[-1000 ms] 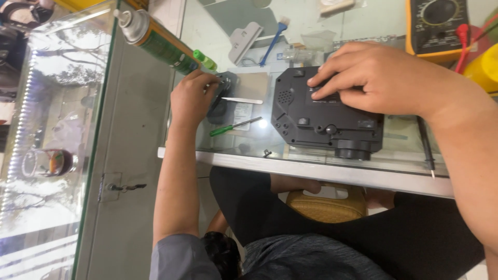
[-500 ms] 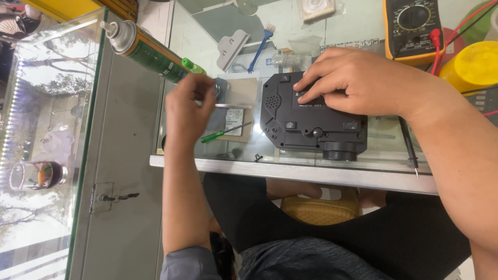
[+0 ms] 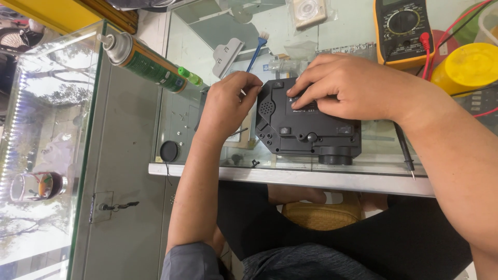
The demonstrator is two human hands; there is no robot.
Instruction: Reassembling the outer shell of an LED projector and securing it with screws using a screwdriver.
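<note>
**Two hands on a black device at the counter's near edge**

My right hand (image 3: pixel 353 91) lies flat on the black boxy device (image 3: pixel 306 127), fingers spread, gripping nothing. My left hand (image 3: pixel 228 103) is curled at its left end; whether it pinches anything, I cannot tell. The device's long axis runs left-right on the glass counter (image 3: pixel 176 129).

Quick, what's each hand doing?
Left hand: fingers pinched at the black device's edge; holding anything, cannot tell.
Right hand: open, fingers pressing on the device.

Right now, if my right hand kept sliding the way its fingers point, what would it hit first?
Probably the left hand: the right hand lies on the black device, fingers pointing toward it. Depth is unclear.
</note>
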